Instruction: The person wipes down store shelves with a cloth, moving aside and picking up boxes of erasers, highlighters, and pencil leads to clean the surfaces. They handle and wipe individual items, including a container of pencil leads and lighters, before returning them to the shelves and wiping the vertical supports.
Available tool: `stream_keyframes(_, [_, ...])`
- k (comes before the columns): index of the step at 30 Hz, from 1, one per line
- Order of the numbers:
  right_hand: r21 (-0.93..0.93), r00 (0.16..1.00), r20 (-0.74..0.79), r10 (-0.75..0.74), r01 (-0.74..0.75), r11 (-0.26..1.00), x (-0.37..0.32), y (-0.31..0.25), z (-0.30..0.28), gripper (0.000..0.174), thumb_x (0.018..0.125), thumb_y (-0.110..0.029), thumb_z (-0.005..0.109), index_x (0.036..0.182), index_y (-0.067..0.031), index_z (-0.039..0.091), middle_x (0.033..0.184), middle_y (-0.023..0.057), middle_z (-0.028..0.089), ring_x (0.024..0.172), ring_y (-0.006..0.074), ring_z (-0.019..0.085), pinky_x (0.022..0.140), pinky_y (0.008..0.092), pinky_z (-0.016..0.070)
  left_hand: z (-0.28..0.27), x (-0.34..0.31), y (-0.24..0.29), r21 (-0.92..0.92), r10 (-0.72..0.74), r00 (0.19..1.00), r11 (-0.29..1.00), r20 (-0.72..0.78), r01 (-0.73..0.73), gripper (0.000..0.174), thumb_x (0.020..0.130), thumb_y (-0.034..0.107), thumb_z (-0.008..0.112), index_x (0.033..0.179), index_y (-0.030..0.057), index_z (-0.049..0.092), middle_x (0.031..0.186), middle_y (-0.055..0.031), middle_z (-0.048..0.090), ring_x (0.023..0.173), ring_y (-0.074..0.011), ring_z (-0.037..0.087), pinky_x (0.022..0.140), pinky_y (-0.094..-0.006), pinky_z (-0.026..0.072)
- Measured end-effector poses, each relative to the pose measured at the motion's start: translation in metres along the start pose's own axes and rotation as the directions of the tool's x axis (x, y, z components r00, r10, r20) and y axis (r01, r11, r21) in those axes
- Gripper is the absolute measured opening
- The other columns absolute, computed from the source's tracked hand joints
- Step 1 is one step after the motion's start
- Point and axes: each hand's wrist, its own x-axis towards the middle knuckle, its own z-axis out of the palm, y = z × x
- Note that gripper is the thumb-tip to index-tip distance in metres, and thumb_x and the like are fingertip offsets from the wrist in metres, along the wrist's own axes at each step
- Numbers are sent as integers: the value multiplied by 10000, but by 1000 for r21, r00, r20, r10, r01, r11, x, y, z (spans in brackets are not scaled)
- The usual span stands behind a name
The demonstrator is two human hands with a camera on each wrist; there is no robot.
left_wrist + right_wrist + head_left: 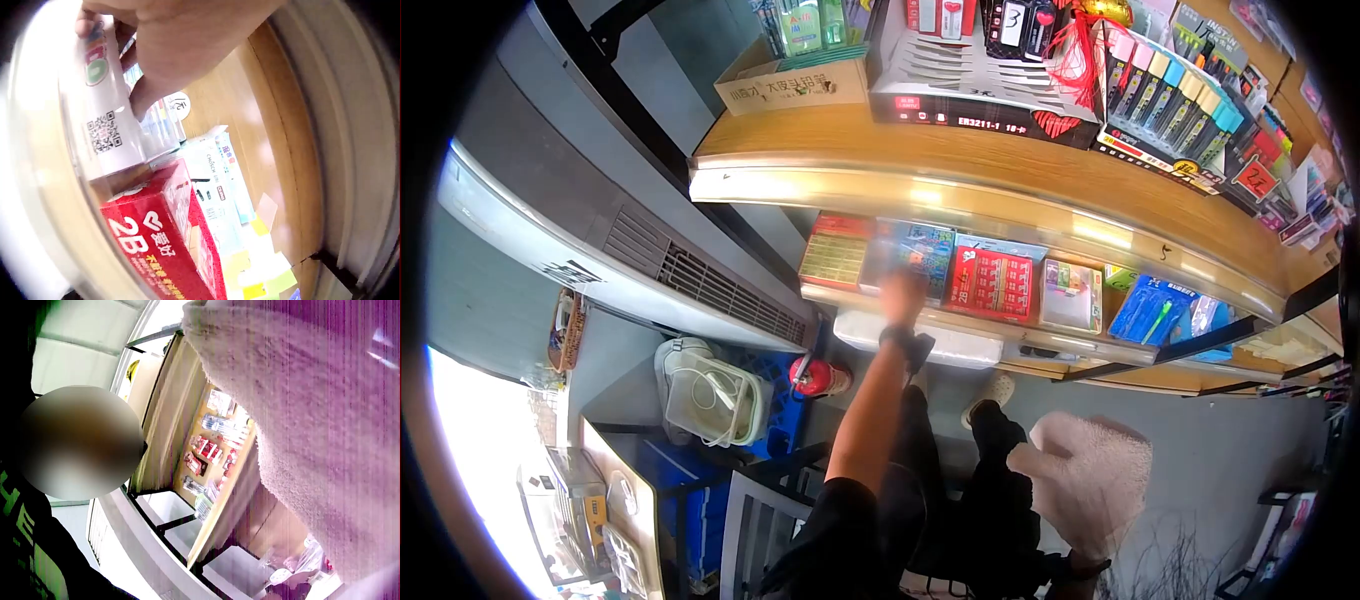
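Left hand (181, 44) pinching rim of white QR-code box (103, 128), red 2B box (153, 240) just right of that hand, wooden shelf (800, 138) beyond it, pinkish fluffy cloth (1095, 470) mostly covering right hand (1088, 556), can't tell its finger state.

This is a stationery shop: boxed pens (1168, 105), price card (1256, 179).
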Motion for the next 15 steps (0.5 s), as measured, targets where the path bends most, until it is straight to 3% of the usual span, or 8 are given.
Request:
stream_keyframes(1, [1,1000,19,6,-6,1000,0,2,2,160,831,-85,673,944,-186,621,927,23,541,870,180,614,722,274,520,1,7,-3,108,115,993,988,-12,-113,244,817,283,609,728,70,686,741,-147,668,690,-328,653,627,-487,496])
stream_keyframes(6, [2,997,-77,-20,20,1000,1,0,11,179,835,-113,677,989,-170,606,974,43,536,883,209,611,729,294,522,-2,7,-5,7,63,994,998,-84,-62,252,809,274,597,748,55,705,744,-167,673,687,-334,657,643,-488,510])
stream_keyframes(10, [10,987,-155,-33,35,999,-2,-1,18,207,838,-136,681,1025,-158,595,1011,59,533,894,232,608,734,310,524,12,15,-8,-87,-202,977,974,68,207,283,834,303,587,815,44,701,811,-197,674,762,-373,656,711,-507,513])
stream_keyframes(13, [24,975,-217,-37,44,999,-6,-2,25,233,840,-153,684,1051,-148,586,1040,71,530,902,249,606,738,323,525,8,9,-15,-317,-153,983,931,102,178,308,854,334,584,912,50,687,886,-196,670,845,-377,650,758,-512,504])
stream_keyframes(15, [39,963,-266,-40,52,998,-10,-1,31,252,842,-164,686,1069,-142,581,1059,79,528,907,261,605,740,331,526,6,12,-19,-340,-208,972,911,108,233,331,800,344,709,944,54,639,892,-164,689,852,-337,667,748,-446,507])
